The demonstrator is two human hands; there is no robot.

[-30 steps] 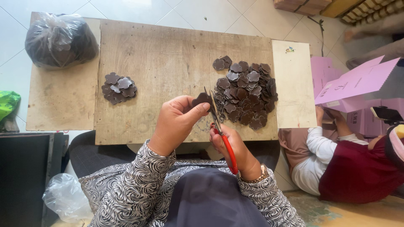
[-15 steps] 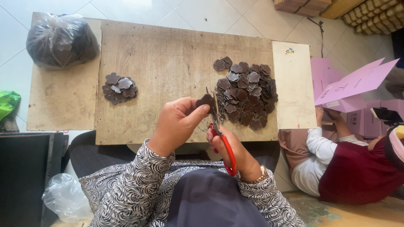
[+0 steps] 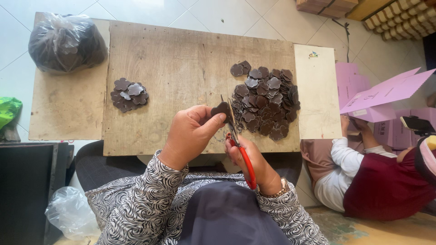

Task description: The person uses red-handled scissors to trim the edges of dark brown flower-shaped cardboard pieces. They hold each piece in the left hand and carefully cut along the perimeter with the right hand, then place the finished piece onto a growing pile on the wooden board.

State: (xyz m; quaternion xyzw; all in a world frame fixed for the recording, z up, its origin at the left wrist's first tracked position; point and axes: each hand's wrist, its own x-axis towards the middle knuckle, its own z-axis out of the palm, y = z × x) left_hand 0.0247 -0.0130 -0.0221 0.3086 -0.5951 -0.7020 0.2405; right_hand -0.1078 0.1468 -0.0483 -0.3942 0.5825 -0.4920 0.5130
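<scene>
The left hand (image 3: 190, 136) is raised in front of the body, fingers curled, thumb and fingertips pinched together, back of the hand toward the camera. The right hand (image 3: 254, 165) sits just beside it, lower and nearer the body, fingers curled shut, wrist bent. Both forearms in patterned sleeves angle inward from the body.
</scene>
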